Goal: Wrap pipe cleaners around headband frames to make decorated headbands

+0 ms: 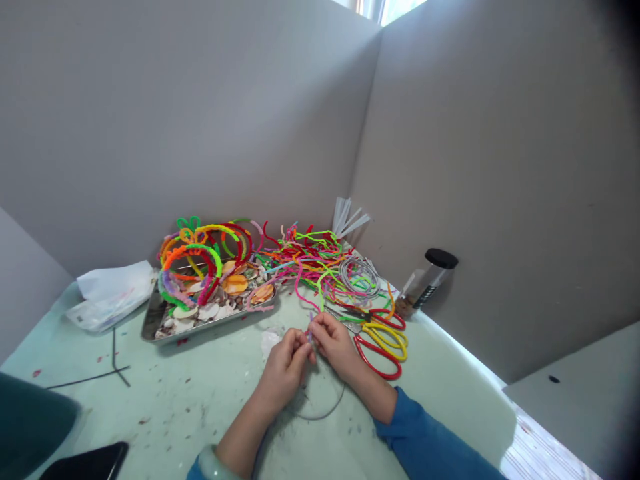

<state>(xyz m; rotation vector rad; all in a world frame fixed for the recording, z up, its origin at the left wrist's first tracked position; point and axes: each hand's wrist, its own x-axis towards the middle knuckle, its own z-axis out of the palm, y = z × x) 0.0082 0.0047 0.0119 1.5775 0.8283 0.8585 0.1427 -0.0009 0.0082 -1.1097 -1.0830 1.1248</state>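
A short purple pipe cleaner [311,319] sticks up between my two hands, which almost meet over the table. My left hand [285,368] is closed in a pinch on its lower part. Fingers of my right hand [334,341] pinch it from the other side. Below them a thin grey wire [323,418] curves in a loop and runs up towards the hands; its ends are hidden. Scissors with red handles [383,365] and scissors with yellow handles [395,341] lie just right of my right hand.
A metal tray [200,332] holds shells and colourful pipe-cleaner hoops [190,250]. Behind my hands lie a heap of pipe cleaners [305,250] and a wire coil [360,277]. A black-lidded jar [430,280] leans right. Left are a plastic bag [113,300], dark sticks [115,353] and a phone [90,463].
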